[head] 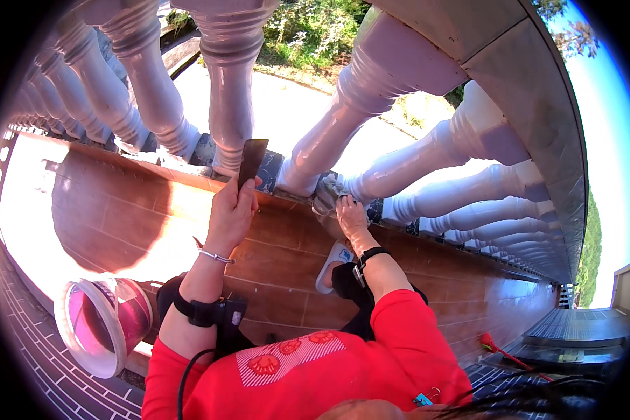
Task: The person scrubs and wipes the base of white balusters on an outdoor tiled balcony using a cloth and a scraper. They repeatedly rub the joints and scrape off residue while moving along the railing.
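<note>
My left hand [232, 211] grips a dark flat scraper blade [252, 157], which points upward in front of a glossy white baluster [231, 94]. My right hand [351, 214] presses a crumpled grey-white cloth [329, 195] against the foot of the balustrade, between the bases of two balusters. One of these is the leaning white baluster [323, 134]; the other, white baluster [399, 165], stands to its right. Below them runs a dark, marbled base ledge [268, 170], partly covered by the cloth and my hands.
A pink bucket with a white rim [123, 336] is at lower left on the brown tiled floor [283, 262]. The grey handrail [525, 89] curves overhead at right. A red-handled tool [509, 354] lies at lower right. My slippered foot [334, 265] is near the ledge.
</note>
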{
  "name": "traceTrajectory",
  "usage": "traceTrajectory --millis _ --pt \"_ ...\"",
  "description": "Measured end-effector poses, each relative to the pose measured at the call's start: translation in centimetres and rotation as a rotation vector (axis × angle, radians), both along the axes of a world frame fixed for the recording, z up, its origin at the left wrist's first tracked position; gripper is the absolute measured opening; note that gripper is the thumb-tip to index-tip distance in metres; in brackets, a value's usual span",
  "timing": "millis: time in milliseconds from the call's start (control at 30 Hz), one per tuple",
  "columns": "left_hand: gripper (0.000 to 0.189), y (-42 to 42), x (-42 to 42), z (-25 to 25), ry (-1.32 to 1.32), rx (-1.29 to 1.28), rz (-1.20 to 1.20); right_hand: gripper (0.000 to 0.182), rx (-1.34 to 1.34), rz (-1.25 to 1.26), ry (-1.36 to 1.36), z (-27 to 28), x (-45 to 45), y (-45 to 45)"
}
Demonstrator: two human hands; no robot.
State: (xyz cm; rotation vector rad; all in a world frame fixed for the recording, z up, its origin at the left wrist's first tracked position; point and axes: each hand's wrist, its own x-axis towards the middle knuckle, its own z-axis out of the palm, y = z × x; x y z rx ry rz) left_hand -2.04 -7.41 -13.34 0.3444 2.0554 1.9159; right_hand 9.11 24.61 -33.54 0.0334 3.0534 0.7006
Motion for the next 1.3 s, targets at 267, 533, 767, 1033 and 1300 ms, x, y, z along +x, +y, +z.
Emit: traceTrajectory --millis 267,533,767,1033,1300 --pt "0.025 -2.0 -0.1 0.5 0.007 0.044 0.044 0.027 -0.060 -0.108 -0.109 1.3 2.5 0.8" --pt "0.023 -2.6 0.0 0.8 0.010 0.056 0.047 0.021 -0.142 -0.712 -0.038 2.3 9.6 5.8" --pt "0.022 -0.7 0.2 0.3 0.013 0.038 0.004 0.033 -0.689 -0.675 0.899 6.0 7.1 8.1" --pt "0.022 -0.5 0.0 0.0 0.042 0.017 0.014 0.041 -1.264 -0.159 1.729 26.1 0.6 -0.5" --pt "0.021 -1.2 0.3 0.1 0.072 -0.011 0.014 0.045 -0.306 -0.374 1.564 17.0 -2.2 2.5"
